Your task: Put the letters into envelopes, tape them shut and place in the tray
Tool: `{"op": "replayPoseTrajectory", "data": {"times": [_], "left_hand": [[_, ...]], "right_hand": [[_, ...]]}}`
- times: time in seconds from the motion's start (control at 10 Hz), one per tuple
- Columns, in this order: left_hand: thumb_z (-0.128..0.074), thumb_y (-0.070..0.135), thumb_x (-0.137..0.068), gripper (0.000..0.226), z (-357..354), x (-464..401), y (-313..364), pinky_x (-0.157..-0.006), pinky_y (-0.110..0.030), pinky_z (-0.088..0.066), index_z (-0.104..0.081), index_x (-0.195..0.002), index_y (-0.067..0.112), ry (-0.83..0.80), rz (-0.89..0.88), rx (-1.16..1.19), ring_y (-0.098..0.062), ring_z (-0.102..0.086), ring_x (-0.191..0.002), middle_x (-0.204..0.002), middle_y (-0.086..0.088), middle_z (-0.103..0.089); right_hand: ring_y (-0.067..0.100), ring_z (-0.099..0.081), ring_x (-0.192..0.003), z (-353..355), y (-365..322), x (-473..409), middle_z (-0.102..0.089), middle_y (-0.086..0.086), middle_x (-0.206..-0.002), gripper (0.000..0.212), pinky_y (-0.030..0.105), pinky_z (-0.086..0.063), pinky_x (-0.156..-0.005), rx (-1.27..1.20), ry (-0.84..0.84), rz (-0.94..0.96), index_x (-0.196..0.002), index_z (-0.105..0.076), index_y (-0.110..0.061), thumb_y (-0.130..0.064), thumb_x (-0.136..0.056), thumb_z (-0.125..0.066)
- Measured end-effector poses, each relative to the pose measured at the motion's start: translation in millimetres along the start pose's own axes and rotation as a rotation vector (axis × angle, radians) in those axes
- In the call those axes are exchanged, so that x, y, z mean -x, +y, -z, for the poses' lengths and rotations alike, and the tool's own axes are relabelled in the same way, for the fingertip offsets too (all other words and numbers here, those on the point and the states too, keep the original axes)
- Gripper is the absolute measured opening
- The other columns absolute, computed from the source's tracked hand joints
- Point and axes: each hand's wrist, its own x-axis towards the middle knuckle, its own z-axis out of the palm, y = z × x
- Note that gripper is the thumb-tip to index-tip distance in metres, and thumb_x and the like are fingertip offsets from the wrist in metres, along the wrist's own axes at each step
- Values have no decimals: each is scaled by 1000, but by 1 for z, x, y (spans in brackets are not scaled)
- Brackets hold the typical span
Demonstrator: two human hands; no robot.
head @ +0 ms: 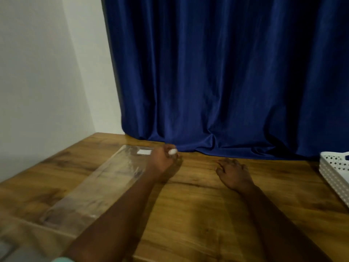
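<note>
A long clear plastic sleeve [98,184], glossy and see-through so that the wood grain shows through it, lies flat on the brown wooden surface [198,214] and runs from about 7 o'clock up toward 11 o'clock of the table area. Near its far end there is a small white rectangular label [144,152]. I cannot tell from this blurred view if the sleeve holds envelopes or letters inside. The left hand [163,157] is at the far end of this sleeve, just beside the label, and its fingers are curled around a small white rounded object [172,152]; what this object is, I cannot tell. The right hand [233,172] rests on the bare wood near the middle, well apart from the sleeve, with the fingers spread and relaxed and holding nothing. At 3 o'clock, at the right edge of the view, stands a white perforated plastic tray [334,171]; only its corner and one side wall are visible, and its inside is out of view, so what it contains cannot be seen. Behind the surface, at 12 o'clock, hangs a dark blue velvet curtain [226,72], whose lower folds touch the wood, and at 10 o'clock there is a plain white wall [47,72].
</note>
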Motion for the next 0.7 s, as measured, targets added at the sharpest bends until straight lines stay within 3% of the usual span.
{"op": "replayPoseTrajectory", "data": {"times": [0.1,0.2,0.3,0.4,0.5,0.6,0.7], "left_hand": [[-63,49,-92,28,60,5,-23,-84,-35,-54,-73,-112,31,139,2,-324,-24,-71,-97,-98,0,-77],[-56,47,-93,31,101,20,-49,-90,-42,-53,-70,-117,33,179,63,-570,-29,-69,-101,-105,-2,-75],[-61,49,-91,29,112,34,-79,-84,-36,-55,-69,-114,33,59,195,-624,-23,-68,-95,-103,2,-74],[-65,56,-84,41,112,38,-92,-85,-37,-57,-64,-121,36,-8,234,-628,-22,-67,-99,-113,3,-73],[-63,61,-84,75,111,34,-85,-102,-48,-50,-42,-150,32,-3,219,-713,-31,-54,-128,-148,-5,-54],[-58,59,-88,73,87,32,-47,-108,-50,-44,-41,-150,26,83,41,-621,-31,-46,-136,-153,-7,-47],[-65,54,-87,72,45,41,-11,-111,-43,-42,-45,-148,22,-85,-137,-474,-29,-45,-137,-151,-8,-49]], "right_hand": [[27,-25,-149,0,0,1,-30,-1,-163,55,52,-19,-119,-6,4,4,-151,-38,-35,-55,-100,-33],[26,-28,-148,2,-1,4,-33,-2,-162,54,50,-21,-117,-25,11,3,-150,-41,-34,-55,-100,-36],[25,-31,-146,3,-3,8,-37,-3,-160,52,49,-23,-116,-37,27,8,-148,-43,-34,-54,-100,-38],[23,-37,-142,3,-4,9,-44,-5,-155,49,47,-25,-115,-97,43,14,-143,-50,-34,-53,-99,-44],[19,-45,-136,7,-5,10,-54,-9,-146,42,44,-28,-114,-181,71,25,-134,-59,-35,-51,-96,-51],[18,-48,-133,7,-4,15,-57,-7,-143,39,43,-31,-114,-230,93,19,-132,-61,-33,-47,-96,-53],[19,-46,-135,-1,-7,15,-52,-5,-148,43,44,-31,-115,-182,92,41,-137,-58,-30,-44,-98,-48]]}}
